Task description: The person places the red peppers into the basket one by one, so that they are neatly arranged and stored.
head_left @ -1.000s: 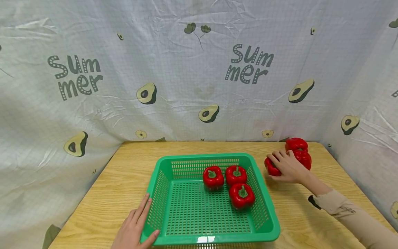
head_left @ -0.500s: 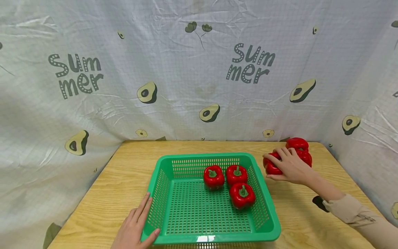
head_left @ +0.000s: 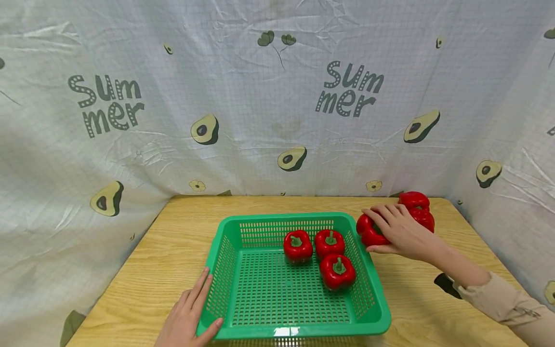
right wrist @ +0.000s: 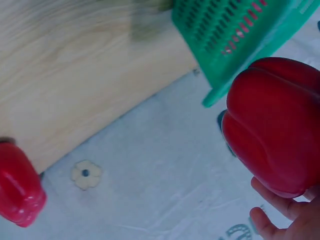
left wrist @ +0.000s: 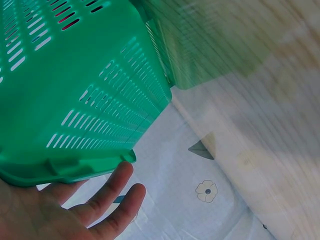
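My right hand [head_left: 401, 234] grips a red bell pepper [head_left: 367, 233] from above, at the right rim of the green plastic basket [head_left: 329, 331]. In the right wrist view this bell pepper looms large at the right, fingertips against its side. My left hand [head_left: 182, 315] rests on the basket's near left corner, fingers straight along the rim and thumb spread on the front edge. In the left wrist view its fingers [left wrist: 107, 195] lie extended at the rim. Inside the basket, toward the right, stand three red bell peppers [head_left: 337, 273] with green stems.
Two more red bell peppers [head_left: 414, 199] lie at the back right of the wooden table [head_left: 165, 260], partly behind my right hand. A pale printed cloth [head_left: 243, 96] hangs behind the table and along both sides.
My right hand has lifted the bell pepper slightly and carried it left, away from the other two, to the basket's right rim. The left hand and basket stay put.
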{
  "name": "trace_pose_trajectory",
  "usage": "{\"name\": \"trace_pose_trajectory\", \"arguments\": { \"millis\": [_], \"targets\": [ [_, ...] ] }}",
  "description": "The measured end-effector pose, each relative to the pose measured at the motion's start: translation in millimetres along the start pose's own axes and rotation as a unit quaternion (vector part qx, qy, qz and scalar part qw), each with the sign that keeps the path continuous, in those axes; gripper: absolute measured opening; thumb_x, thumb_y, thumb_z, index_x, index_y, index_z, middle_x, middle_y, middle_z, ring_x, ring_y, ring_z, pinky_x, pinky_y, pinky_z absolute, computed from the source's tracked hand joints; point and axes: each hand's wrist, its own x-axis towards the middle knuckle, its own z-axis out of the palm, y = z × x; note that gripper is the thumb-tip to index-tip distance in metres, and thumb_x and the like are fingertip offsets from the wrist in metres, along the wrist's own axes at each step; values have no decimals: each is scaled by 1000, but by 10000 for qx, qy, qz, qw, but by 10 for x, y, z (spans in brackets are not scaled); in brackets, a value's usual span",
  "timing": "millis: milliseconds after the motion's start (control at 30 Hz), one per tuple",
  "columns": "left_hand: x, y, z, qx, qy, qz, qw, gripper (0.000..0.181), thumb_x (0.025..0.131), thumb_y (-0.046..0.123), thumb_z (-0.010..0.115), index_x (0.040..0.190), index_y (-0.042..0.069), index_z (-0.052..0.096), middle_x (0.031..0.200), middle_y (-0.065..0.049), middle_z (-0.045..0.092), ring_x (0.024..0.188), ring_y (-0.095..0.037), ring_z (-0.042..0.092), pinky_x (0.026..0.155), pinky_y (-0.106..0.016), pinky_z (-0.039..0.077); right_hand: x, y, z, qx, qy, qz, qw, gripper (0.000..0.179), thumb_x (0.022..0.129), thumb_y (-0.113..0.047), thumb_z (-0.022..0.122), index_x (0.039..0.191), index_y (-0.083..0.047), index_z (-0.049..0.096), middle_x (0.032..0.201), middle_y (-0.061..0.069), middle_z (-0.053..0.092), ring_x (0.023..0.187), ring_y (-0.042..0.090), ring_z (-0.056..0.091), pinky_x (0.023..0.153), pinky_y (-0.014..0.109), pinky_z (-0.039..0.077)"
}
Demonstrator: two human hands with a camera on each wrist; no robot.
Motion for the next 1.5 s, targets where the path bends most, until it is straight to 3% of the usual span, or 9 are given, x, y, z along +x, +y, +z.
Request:
{"name": "trace_pose_trajectory", "arguments": {
  "millis": [167,400,633,733,967,1367,1500],
  "targets": [
    [8,8,-6,35,-43,-36,10000,86,67,42,70,136,4,36,144,-4,31,83,-12,50,63,-31,43,92,-95,-104,60,-161,-112,9998,81,76,-73,35,119,-5,50,106,11,55,93,27,50,75,44,37],
    [13,8,-9,46,-95,-57,9999,84,68,43,70,135,3,38,144,-4,31,85,-13,51,64,-33,44,233,-240,-225,-45,-372,-445,9983,84,67,-71,54,122,-7,50,110,10,55,94,27,49,77,43,38],
    [13,5,-9,65,-104,-28,9999,83,68,43,69,134,2,39,144,-4,31,85,-14,51,64,-33,44,353,-373,-297,-6,-338,-635,9974,85,60,-70,61,121,-11,51,111,7,56,91,25,48,78,42,36],
    [12,3,-7,62,-82,-5,9999,82,68,43,70,133,1,41,144,-4,31,85,-14,51,64,-33,44,408,-432,-320,-55,-295,-741,9968,85,60,-72,59,121,-12,52,111,6,58,89,25,47,76,42,36],
    [4,10,-9,47,-64,-18,10000,82,68,42,70,132,1,41,144,-3,31,85,-14,51,62,-31,43,592,-592,-356,2,-308,-953,9950,84,70,-77,37,124,-13,49,113,4,55,90,24,45,78,42,37],
    [7,9,-10,2,-146,-64,9999,82,68,41,70,134,3,38,145,-3,30,83,-13,50,61,-31,43,866,-884,-331,464,-317,-905,9943,78,73,-72,44,122,-12,44,113,6,48,92,24,44,78,39,38],
    [5,5,-7,13,-109,-38,9999,83,68,41,70,135,3,38,144,-4,31,84,-13,50,62,-31,43,921,-979,-277,636,-526,-830,9931,76,74,-71,43,123,-13,42,113,6,46,93,23,43,76,38,39]
  ]
}}
